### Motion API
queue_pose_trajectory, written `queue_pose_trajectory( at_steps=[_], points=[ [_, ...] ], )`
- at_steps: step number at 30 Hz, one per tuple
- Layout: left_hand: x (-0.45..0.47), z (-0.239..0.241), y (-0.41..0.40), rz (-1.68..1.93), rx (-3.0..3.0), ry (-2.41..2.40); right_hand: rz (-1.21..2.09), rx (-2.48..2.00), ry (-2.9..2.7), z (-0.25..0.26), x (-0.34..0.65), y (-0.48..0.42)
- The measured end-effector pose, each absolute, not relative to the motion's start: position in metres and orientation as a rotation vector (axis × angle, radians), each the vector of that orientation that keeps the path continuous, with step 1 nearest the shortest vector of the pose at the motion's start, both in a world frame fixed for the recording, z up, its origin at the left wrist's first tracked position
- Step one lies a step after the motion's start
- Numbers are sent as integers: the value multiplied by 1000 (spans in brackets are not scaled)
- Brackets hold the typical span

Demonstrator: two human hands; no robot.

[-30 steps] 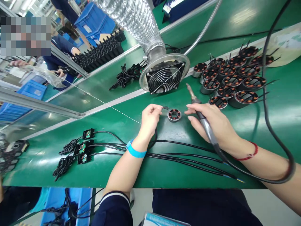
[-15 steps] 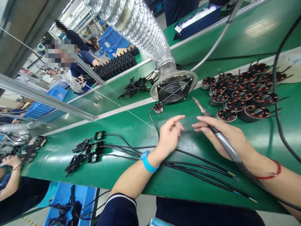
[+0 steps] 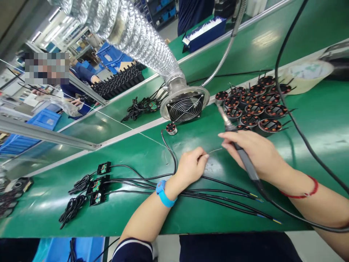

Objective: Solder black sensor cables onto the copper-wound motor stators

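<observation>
My right hand (image 3: pixel 256 154) is closed around the grey handle of a soldering iron (image 3: pixel 247 160). The iron's metal tip points up and away, close to a group of round motor stators (image 3: pixel 249 120) with copper coils. My left hand (image 3: pixel 191 165) is pinched shut on a thin silvery solder wire (image 3: pixel 215 150), whose free end sticks out toward my right fingers. A blue wrist strap (image 3: pixel 165 194) is round my left wrist. Past my left hand, a single stator (image 3: pixel 171 128) with a black cable (image 3: pixel 170 149) stands below the fan.
A fan (image 3: pixel 187 108) on a foil duct (image 3: pixel 147 43) hangs at the bench's back. Small black circuit-board boxes (image 3: pixel 96 185) lie left, their cables (image 3: pixel 226 194) running under my left forearm. A tape roll (image 3: pixel 308 78) stands right. Another person works beyond the rail.
My left hand has gone from loosely curled fingers to a pinch on the solder wire. The view has shifted; the soldering iron stays in my right hand.
</observation>
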State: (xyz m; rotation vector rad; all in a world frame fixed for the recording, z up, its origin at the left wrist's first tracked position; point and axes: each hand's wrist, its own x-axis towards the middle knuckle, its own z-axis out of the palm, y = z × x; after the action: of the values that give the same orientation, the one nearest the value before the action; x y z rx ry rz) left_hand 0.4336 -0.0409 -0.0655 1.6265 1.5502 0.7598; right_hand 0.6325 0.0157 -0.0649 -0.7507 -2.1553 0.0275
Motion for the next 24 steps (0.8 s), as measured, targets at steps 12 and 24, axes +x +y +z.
queue_pose_trajectory(
  at_steps=[12,24],
  points=[
    [439,-75,-34,823,947,1382,-215,-1385,-2339,-80,652,25],
    [438,-66,-33,932,1024,1397,21,-651,-2438,-86,629,13]
  ],
)
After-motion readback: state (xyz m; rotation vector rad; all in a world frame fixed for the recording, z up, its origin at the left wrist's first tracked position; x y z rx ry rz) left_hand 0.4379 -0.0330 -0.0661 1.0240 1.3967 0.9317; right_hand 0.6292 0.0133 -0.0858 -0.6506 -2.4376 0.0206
